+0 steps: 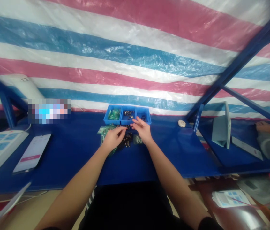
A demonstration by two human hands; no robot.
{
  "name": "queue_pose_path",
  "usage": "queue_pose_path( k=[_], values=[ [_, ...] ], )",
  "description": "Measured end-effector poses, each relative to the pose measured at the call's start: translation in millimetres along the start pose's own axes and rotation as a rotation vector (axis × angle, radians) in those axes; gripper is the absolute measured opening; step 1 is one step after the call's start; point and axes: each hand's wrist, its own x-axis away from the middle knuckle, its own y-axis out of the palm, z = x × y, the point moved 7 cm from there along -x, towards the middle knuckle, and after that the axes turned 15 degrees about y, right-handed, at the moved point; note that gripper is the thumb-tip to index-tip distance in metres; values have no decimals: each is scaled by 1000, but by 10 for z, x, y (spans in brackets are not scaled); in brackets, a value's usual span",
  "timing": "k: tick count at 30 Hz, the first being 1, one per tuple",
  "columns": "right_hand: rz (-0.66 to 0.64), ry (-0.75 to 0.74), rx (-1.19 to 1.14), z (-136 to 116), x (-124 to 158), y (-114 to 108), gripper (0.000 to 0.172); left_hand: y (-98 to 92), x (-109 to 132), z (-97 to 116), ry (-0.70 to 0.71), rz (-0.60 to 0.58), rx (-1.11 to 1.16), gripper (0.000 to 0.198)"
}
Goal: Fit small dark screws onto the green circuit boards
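Over a pile of small dark and brass-coloured parts (126, 141), my left hand (113, 138) is closed, thumb and forefinger pinched together. Whatever sits in that pinch is too small to make out. My right hand (143, 130) faces it from the other side, fingers bent and slightly apart, with nothing clearly held. Just behind both hands stands a blue three-part tray (112, 122). Green packets (114, 114) fill its left compartment; small dark and metallic pieces (128, 113) lie in the middle one, and dark pieces (143, 118) in the right. More green packets (104, 130) lie beside my left hand.
On the left of the blue table (173, 156) are a phone (32, 153) and a white power strip (2, 148). A round cream object (181, 123) lies at the right, near a blue frame post (198, 118). Beyond it stand a tablet (221, 126) and another person's hand (264, 126).
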Motion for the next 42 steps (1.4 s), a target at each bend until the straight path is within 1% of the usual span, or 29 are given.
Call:
queue_pose_path(
  k=[1,2,3,4,6,7,9,13,15,17,20,22,23,25,27,28,31,33,34,36,38,39,40,42],
  values=[
    [-1,-10,10,-16,-3,-11,47,2,1,0,2,-1,1,29],
    [29,-19,47,-28,-8,-53,40,1,2,0,3,-2,1,28],
    [86,-29,96,-40,-13,-122,33,-4,1,-1,2,1,-2,28],
    [173,-38,123,-50,-16,-222,27,-18,0,-3,-1,10,-9,28],
    [365,-32,136,-49,-13,-441,22,-65,-3,-18,-16,44,-46,27],
    [426,-25,137,-41,-14,-517,20,-94,-4,-30,-28,65,-71,27],
    [468,-5,112,-14,-32,-590,17,-139,-4,-60,-58,93,-115,27],
    [363,-5,48,18,-77,-506,13,-141,-5,-83,-77,77,-127,28],
    [312,-12,69,20,-80,-450,13,-124,-6,-72,-77,61,-124,29],
    [290,-21,135,9,-67,-425,15,-114,-6,-60,-81,52,-127,29],
    [305,-48,318,-37,-30,-426,19,-111,-10,-50,-76,47,-126,30],
    [323,-75,488,-70,-3,-414,19,-112,-11,-50,-68,44,-121,30],
    [310,-91,577,-79,6,-384,18,-111,-10,-54,-67,41,-120,30],
    [226,-146,749,-76,19,-273,20,-108,-6,-60,-70,34,-122,30],
    [126,-228,915,-54,40,-135,24,-102,-1,-61,-75,32,-123,30],
    [96,-266,992,-39,50,-80,26,-97,1,-58,-77,30,-121,30],
    [82,-319,1167,7,60,3,32,-80,-3,-49,-76,20,-119,29],
    [87,-330,1227,26,59,22,35,-111,-18,-43,-65,53,-138,28],
    [89,-338,1245,30,59,28,35,-158,-26,-45,-61,99,-168,27],
    [94,-350,1269,36,57,36,35,-302,-24,-74,-83,236,-268,26],
    [91,-353,1273,45,52,41,34,-446,8,-155,-163,351,-384,29],
    [88,-352,1268,49,50,42,34,-485,22,-214,-208,365,-418,33],
    [86,-349,1261,53,48,42,34,-500,31,-281,-249,351,-431,37],
    [84,-346,1248,57,49,44,32,-461,33,-411,-295,263,-404,39]
  ],
)
